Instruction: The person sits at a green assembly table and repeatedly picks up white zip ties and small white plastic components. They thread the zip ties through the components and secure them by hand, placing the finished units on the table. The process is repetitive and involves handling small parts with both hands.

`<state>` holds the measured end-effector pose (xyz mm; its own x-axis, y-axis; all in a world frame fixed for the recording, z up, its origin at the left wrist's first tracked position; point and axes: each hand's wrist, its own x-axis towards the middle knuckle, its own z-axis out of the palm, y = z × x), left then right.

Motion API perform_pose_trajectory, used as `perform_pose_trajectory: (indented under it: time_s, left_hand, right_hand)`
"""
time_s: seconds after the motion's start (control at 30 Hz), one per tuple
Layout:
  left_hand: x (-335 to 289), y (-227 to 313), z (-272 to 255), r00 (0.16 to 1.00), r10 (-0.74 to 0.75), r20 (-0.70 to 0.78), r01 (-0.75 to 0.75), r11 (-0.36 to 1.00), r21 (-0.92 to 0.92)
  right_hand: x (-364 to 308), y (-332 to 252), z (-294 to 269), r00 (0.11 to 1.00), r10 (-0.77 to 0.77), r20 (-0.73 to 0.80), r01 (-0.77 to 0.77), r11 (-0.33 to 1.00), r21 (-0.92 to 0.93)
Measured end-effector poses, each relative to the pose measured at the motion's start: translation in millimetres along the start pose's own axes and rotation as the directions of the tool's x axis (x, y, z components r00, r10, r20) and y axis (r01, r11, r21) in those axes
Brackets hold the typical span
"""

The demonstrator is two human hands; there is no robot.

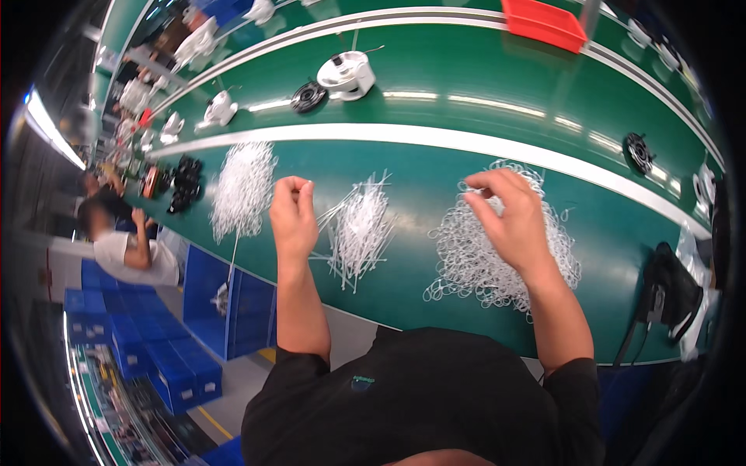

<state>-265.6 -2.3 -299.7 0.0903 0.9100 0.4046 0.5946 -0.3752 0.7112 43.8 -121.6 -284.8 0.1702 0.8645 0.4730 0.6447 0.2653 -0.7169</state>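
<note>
Head view: white loops right of centre are being overhung by the right hand, fingertips parted, the left hand being pinched, contents unclear.

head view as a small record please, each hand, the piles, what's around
left hand: thumb and fingers together; anything held unclear
right hand: thumb and index apart, over right pile
right pile: white loops
middle pile: thin white strips
left pile: white strands
beyond rail: white housing, red tray
lower left: blue bins
</note>
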Motion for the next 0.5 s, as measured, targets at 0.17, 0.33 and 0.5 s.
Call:
perform_pose_trajectory:
  time_s: [0.17, 0.33, 0.5]
  left_hand:
    - [-17.9, 85.6, 55.6, 0.934, 0.091, 0.347, 0.269, 0.463, -0.845]
    - [-20.4, 113.4, 95.6, 0.84, 0.103, 0.532, 0.51, 0.185, -0.84]
    - [-26.3, 106.6, 113.5, 0.904, 0.052, 0.424, 0.395, 0.279, -0.875]
  right_hand:
    - [-4.3, -22.9, 0.9, 0.998, 0.042, 0.048, -0.053, 0.957, 0.286]
    - [-9.1, -8.3, 7.9, 0.999, 0.044, 0.016, -0.047, 0.928, 0.37]
    - [-8.7, -1.3, 9.1, 0.995, 0.097, 0.001, -0.093, 0.944, 0.315]
